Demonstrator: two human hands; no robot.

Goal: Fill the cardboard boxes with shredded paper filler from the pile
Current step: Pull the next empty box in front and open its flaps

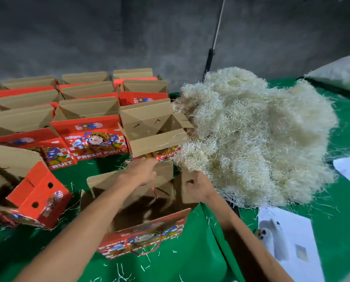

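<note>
A large, loose pile of pale cream shredded paper filler lies on the green cloth-covered table, heaped toward the table's far right side; its strands are thin, tangled and wiry, fraying out at the edges, and stray wisps are scattered over the cloth near the front edge. An open red-printed cardboard box with brown inner flaps stands near the front edge, just left of the pile; its flaps stand up, its inside looks dark and no filler shows in it; the printed front carries a cartoon picture and a thin red cord handle. The left hand reaches over the box's far flap, fingers curled on the cardboard edge, gripping it; the right hand is at the box's right flap, beside the foot of the pile, fingers curled, though whether it pinches the flap or strands of filler I cannot tell. Behind, rows of matching open red and brown fruit boxes fill the far left part of the table, the nearest one touching the pile; another open box tipped on its side lies at the left edge. White paper sheets rest at the right front corner.
</note>
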